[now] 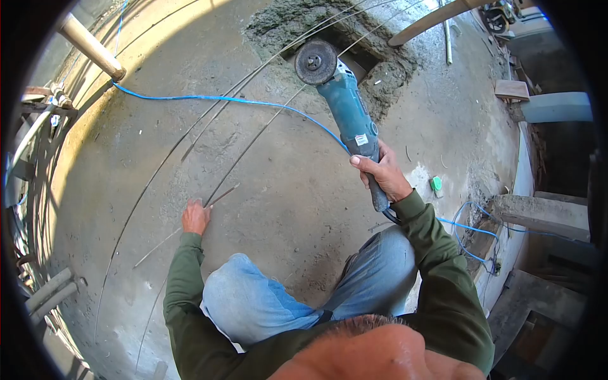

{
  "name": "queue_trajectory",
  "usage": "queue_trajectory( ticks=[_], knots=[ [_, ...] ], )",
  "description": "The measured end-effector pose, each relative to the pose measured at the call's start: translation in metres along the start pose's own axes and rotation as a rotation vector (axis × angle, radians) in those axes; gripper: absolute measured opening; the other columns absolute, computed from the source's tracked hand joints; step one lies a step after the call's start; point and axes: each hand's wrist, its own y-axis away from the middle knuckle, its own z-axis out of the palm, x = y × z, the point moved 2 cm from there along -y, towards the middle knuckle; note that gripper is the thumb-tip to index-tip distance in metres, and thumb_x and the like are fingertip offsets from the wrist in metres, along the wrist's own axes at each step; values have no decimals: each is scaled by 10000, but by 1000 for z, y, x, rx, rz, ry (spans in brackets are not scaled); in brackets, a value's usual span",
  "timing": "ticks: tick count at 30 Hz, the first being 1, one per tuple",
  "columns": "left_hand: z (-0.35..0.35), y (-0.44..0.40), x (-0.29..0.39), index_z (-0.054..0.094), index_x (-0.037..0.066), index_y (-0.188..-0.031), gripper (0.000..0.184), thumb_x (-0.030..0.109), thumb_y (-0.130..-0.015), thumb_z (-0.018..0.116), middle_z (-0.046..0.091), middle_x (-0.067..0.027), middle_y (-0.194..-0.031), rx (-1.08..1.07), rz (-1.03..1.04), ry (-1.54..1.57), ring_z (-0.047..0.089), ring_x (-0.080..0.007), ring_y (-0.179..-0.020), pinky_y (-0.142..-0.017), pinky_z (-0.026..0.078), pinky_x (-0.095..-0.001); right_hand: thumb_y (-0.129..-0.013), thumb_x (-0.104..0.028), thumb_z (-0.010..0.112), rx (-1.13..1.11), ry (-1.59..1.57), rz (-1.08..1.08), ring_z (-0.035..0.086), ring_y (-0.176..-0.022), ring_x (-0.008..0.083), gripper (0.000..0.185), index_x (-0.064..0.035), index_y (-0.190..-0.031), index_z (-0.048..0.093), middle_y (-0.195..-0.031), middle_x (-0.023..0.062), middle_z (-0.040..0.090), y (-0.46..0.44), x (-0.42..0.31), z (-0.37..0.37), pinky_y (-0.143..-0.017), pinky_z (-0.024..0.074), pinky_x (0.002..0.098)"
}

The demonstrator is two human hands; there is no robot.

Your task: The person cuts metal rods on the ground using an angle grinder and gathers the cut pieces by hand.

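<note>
My right hand [387, 172] is wrapped around the rear of a teal angle grinder [347, 104], which is raised above the ground with its dark disc [315, 62] pointing away from me. Low on the concrete floor, my left hand [195, 217] grips a thin steel rod [253, 140] that runs up toward the pit. A short thin stick or bar [225, 195] crosses under or beside the left fingers; which of the two cannot be told. Longer bent steel rods [152, 176] curve across the floor to the left.
A rough-edged pit [364, 63] opens at the far side, with rods passing over it. Wooden posts [94, 47] stand at the upper left and upper right. A blue cable [190, 97] crosses the floor. A green object [436, 183] and concrete beams [541, 215] lie to the right.
</note>
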Motion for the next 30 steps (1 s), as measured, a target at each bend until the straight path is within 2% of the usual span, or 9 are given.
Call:
queue_trajectory(
  ticks=[5, 7, 12, 17, 20, 25, 26, 27, 30],
  knots=[
    [51, 77, -116, 578, 1, -1148, 389, 263, -866, 633, 558, -263, -1098, 48, -325, -37, 604, -449, -933, -800, 502, -498, -722, -300, 805, -29, 7, 6, 509, -515, 85, 542, -21, -1098, 532, -766, 12, 539, -5, -3, 3, -454, 419, 240],
    [65, 99, -146, 579, 21, -1157, 335, 214, -884, 598, 555, -249, -1089, 42, -283, -20, 596, -443, -924, -782, 495, -490, -721, -304, 808, -14, -1, 6, 510, -519, 85, 544, -24, -1097, 531, -766, 12, 538, -3, -2, 4, -454, 418, 239],
    [71, 135, -140, 600, 15, -1051, 211, 135, -882, 564, 576, -230, -999, 80, -227, 96, 586, -441, -884, -755, 478, -490, -719, -313, 810, -35, 11, -7, 509, -519, 86, 545, -27, -1088, 529, -774, 12, 541, -4, -2, 7, -459, 416, 238],
    [74, 122, -143, 606, 12, -949, 126, 62, -850, 548, 597, -209, -929, 111, -133, 107, 588, -428, -877, -753, 475, -492, -716, -312, 813, -45, 8, -11, 508, -520, 86, 547, -28, -1086, 529, -782, 13, 546, -2, -3, 8, -462, 417, 238],
    [77, 114, -128, 616, 27, -966, 158, 30, -827, 540, 599, -205, -947, 103, -70, 107, 600, -424, -859, -736, 483, -495, -716, -312, 813, -45, 3, -8, 507, -518, 84, 543, -30, -1085, 530, -781, 12, 547, 1, -1, 10, -461, 417, 237],
    [76, 22, -8, 626, 24, -976, 169, 58, -844, 527, 610, -199, -983, 155, 44, 219, 623, -420, -823, -715, 496, -504, -721, -305, 811, -49, 12, -6, 506, -516, 78, 531, -34, -1082, 531, -771, 7, 545, -1, -2, 12, -459, 417, 234],
    [70, -2, 21, 625, 17, -972, 164, 74, -849, 533, 615, -196, -979, 286, 117, 221, 622, -417, -835, -723, 497, -498, -720, -304, 811, -59, 0, 1, 509, -519, 78, 532, -33, -1083, 531, -771, 6, 543, 0, -3, 13, -458, 419, 234],
    [64, -29, 46, 619, 7, -1007, 192, 110, -855, 563, 620, -203, -990, 130, 88, 216, 617, -412, -878, -752, 499, -483, -720, -302, 811, -72, -12, 3, 512, -521, 77, 533, -32, -1084, 530, -770, 4, 542, -1, -4, 15, -458, 420, 234],
    [29, -54, 89, 608, -5, -1055, 258, 155, -853, 601, 613, -234, -1016, 204, 164, 313, 600, -428, -926, -791, 493, -485, -719, -308, 811, -70, -2, 10, 514, -525, 78, 544, -31, -1093, 529, -769, 2, 538, -2, 1, 15, -455, 418, 237]
  ],
)
